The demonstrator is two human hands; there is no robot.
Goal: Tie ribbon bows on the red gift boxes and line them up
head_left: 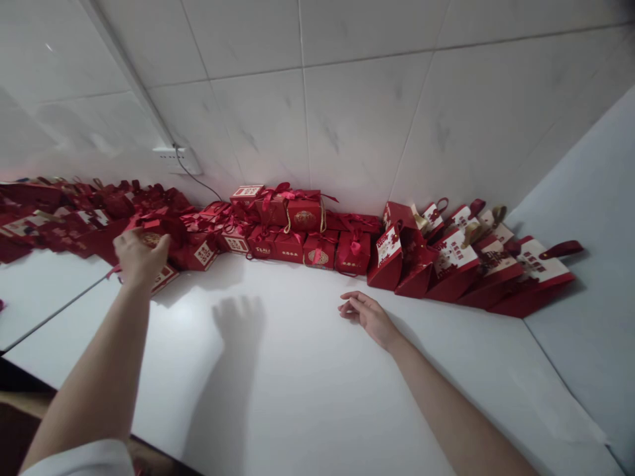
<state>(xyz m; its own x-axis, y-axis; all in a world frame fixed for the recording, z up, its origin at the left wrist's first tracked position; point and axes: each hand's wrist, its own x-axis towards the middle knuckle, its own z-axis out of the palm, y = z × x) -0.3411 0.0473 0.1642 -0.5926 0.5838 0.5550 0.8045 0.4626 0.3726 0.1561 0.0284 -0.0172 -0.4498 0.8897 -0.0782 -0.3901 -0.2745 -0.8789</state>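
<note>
At the left, my left hand (139, 261) is closed around a red gift box (153, 239) with a gold emblem, its thumb on the right side and fingers on the left. Another red box with a white label (163, 277) lies just below the hand, partly hidden by it. My right hand (370, 320) hovers low over or rests on the white table, fingers loosely bent and apart, holding nothing. Nearest to it are the red ribbon-tied box (353, 252) and the triangular red box (385, 258) with a white label.
Red boxes with pink ribbons (290, 246) stand in a stacked row along the tiled wall (357, 125). Several triangular boxes with ribbon loops (533, 274) lean at the right, by a pale side panel (590, 264). More red boxes (94, 218) crowd the left. A power strip (176, 160) hangs on the wall.
</note>
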